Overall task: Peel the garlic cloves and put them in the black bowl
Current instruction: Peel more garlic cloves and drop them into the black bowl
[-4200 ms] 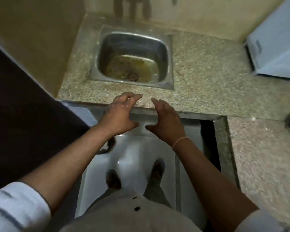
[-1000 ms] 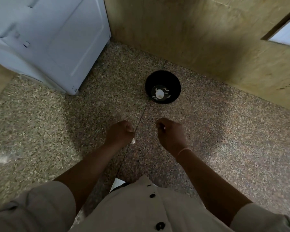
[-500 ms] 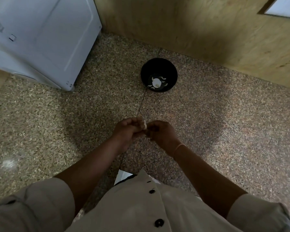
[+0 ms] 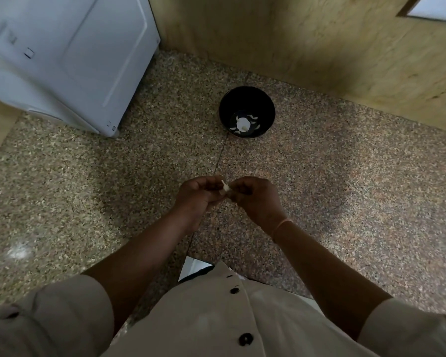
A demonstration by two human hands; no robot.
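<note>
Garlic clove (image 4: 225, 188) at frame centre, pinched between left hand (image 4: 200, 196) and right hand (image 4: 255, 195), fingers curled on it. Step: peeling. Next: strip skin, carry to black bowl (image 4: 247, 112) above centre, partly filled.

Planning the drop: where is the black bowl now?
Head view, upper centre: the black bowl sits on the speckled counter, right of the white appliance, near the wooden wall.

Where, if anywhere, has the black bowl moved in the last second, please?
No, the black bowl has not moved: it still sits on the countertop seam.
</note>
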